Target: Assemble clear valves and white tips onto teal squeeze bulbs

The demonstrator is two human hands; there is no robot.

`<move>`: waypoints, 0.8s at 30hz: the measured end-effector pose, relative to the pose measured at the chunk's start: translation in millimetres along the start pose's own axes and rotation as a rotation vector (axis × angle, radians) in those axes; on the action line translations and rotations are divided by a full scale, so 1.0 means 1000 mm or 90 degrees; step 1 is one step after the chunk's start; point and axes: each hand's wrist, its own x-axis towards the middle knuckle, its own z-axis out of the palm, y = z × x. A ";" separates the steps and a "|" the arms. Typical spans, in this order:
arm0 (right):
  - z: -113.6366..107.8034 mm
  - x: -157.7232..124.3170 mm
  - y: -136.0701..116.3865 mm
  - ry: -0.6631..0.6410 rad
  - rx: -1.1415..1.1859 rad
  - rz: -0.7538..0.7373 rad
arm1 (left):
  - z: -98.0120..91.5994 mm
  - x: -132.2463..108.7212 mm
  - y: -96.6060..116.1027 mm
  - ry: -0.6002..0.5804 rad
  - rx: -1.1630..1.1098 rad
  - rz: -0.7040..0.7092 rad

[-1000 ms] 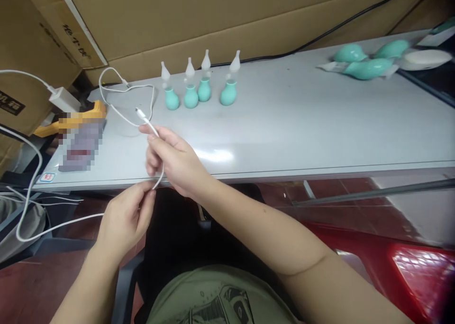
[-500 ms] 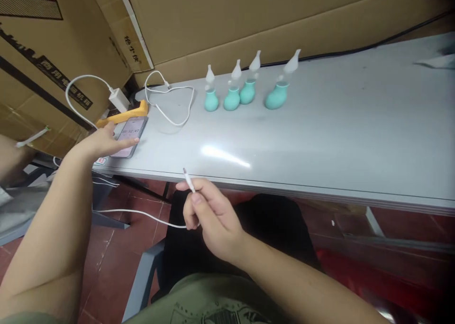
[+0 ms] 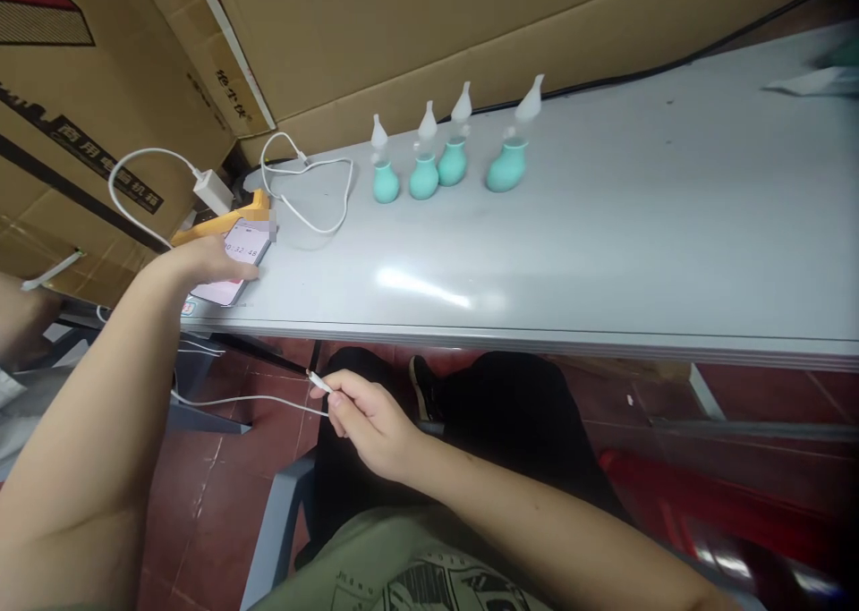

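Reaching over the near-left end of the table (image 3: 604, 262) in the head view, the left hand (image 3: 205, 267) lies palm down on a smartphone (image 3: 245, 240). Its thumb stretches across the screen toward the right edge, while its other fingers are mostly hidden, so I cannot tell whether it has closed on the phone or merely covers it. Gripping by the two long edges would be the surer hold, with the thumb off the lit screen and the port end left free; the yellow-orange bar (image 3: 221, 224) just beyond leaves little room for the fingertips there.

The right hand (image 3: 366, 419) is clamped on a white charging cable (image 3: 320, 382), pinching it just behind the plug, thumb on top, in front of the table's near edge and over the lap. That pinch looks sound: the tip stands clear and points up and left, so it can be steered without flexing the cord. The cord sags away leftward with slack, best kept off the chair arm (image 3: 282, 513).

As for pose, the left forearm rises steeply from the lower left, wrist bent inward; the right comes in low from the lower right, almost straight at the wrist.
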 end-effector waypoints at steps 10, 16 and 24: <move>0.005 0.001 0.009 -0.004 -0.017 0.019 | -0.003 -0.035 0.028 0.036 0.085 0.006; 0.007 0.002 0.015 0.003 -0.021 0.023 | 0.000 -0.030 0.022 0.032 0.073 0.016; 0.008 0.008 0.013 0.013 -0.015 0.018 | -0.001 -0.033 0.019 0.018 0.048 0.053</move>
